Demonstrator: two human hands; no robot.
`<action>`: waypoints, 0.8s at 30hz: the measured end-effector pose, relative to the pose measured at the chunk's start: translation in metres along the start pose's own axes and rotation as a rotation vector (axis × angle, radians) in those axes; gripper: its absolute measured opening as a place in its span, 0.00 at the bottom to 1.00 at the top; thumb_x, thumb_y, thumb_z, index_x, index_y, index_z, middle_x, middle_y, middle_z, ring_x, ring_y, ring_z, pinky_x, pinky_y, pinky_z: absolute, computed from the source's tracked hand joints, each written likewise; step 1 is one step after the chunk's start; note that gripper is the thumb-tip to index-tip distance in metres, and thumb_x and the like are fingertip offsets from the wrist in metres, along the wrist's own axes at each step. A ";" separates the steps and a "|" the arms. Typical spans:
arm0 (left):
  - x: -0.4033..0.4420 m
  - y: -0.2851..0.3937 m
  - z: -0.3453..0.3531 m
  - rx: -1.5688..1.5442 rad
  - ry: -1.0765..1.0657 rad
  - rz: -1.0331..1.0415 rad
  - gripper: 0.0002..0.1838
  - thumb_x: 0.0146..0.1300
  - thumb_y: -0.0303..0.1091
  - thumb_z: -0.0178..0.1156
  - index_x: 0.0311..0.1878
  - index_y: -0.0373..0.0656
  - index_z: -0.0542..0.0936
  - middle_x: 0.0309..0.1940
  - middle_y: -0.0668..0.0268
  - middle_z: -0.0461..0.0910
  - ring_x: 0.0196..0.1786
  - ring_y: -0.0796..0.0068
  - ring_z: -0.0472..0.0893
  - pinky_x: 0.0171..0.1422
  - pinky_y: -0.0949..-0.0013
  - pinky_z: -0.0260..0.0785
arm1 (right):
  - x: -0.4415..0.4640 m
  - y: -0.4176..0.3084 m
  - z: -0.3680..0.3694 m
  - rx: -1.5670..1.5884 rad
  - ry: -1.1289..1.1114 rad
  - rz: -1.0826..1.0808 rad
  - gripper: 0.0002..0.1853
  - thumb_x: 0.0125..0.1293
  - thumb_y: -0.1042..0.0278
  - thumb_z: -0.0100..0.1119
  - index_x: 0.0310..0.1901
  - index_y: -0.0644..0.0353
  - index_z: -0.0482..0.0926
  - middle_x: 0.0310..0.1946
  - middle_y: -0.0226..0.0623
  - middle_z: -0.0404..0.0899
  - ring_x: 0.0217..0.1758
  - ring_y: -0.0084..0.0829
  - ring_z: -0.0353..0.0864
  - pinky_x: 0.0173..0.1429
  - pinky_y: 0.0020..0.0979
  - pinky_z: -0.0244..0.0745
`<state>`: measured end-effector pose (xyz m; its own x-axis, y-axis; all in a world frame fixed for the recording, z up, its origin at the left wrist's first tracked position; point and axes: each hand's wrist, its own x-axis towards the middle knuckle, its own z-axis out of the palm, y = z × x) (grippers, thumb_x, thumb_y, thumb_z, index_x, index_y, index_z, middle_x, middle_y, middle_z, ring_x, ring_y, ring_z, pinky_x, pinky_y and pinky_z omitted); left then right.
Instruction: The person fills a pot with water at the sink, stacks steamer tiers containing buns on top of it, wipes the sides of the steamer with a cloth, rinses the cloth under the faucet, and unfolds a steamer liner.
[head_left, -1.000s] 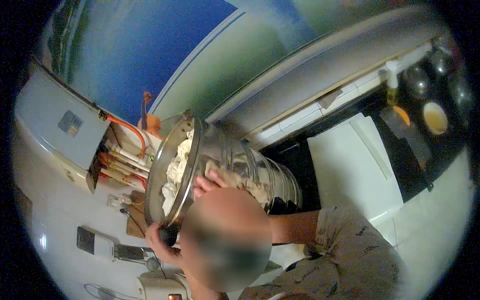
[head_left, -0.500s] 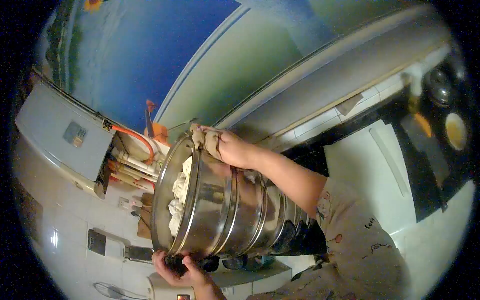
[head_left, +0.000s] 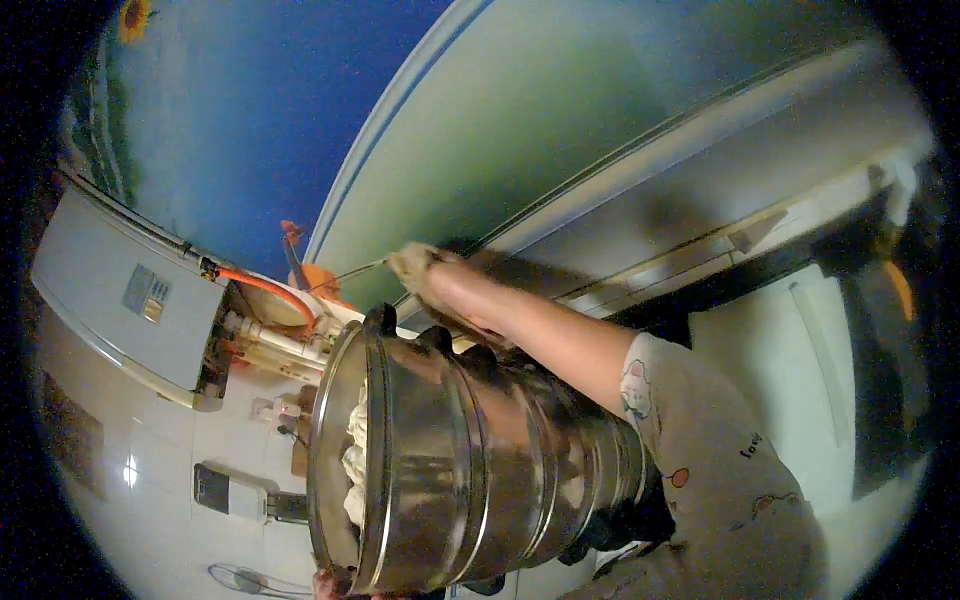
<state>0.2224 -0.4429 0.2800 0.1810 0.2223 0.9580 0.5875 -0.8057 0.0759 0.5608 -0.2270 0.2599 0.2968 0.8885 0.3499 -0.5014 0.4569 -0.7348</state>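
A tall stack of shiny metal steamer tiers (head_left: 515, 460) lies sideways across the tilted view, its top facing left. Pale, lumpy food (head_left: 355, 455) shows inside the top rim. Above the stack in the picture, my right hand (head_left: 440, 285) is closed on a beige cloth (head_left: 408, 262), apart from the top rim and blurred. Only part of my left hand (head_left: 328, 585) appears at the bottom edge, its fingers against the steamer's rim; the rest is out of frame.
A water heater (head_left: 135, 290) with an orange hose (head_left: 265, 288) and pipes is at the left. A white board (head_left: 790, 380) lies at the right near a black surface. An orange object (head_left: 320, 283) stands beyond the steamer's top.
My right hand has moved with the cloth from the steamer's side to its rim, then off it. The steamer and my left hand now sit lower in the view.
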 end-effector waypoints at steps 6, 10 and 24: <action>0.005 0.014 0.013 0.049 0.055 0.027 0.28 0.55 0.50 0.54 0.47 0.33 0.67 0.41 0.54 0.68 0.42 0.62 0.67 0.47 0.59 0.58 | 0.003 -0.044 0.041 -0.354 -0.457 0.257 0.10 0.52 0.67 0.52 0.34 0.59 0.79 0.26 0.33 0.76 0.27 0.27 0.70 0.31 0.32 0.64; 0.003 0.019 0.012 0.156 0.066 0.001 0.31 0.55 0.54 0.52 0.48 0.34 0.66 0.43 0.53 0.67 0.46 0.61 0.67 0.49 0.57 0.58 | -0.027 -0.060 0.042 -0.249 -0.303 0.095 0.10 0.51 0.68 0.51 0.32 0.64 0.78 0.27 0.42 0.78 0.30 0.32 0.74 0.35 0.34 0.67; 0.011 0.008 0.023 0.111 0.067 0.067 0.28 0.56 0.49 0.55 0.50 0.34 0.67 0.43 0.55 0.69 0.45 0.62 0.69 0.51 0.59 0.60 | 0.004 -0.041 0.033 -0.333 -0.326 -0.161 0.09 0.53 0.66 0.50 0.30 0.58 0.80 0.20 0.34 0.76 0.23 0.26 0.69 0.32 0.29 0.66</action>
<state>0.2473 -0.4344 0.2851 0.1718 0.1295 0.9766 0.6604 -0.7507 -0.0166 0.5558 -0.2405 0.3108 0.0531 0.7990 0.5989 -0.1671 0.5984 -0.7836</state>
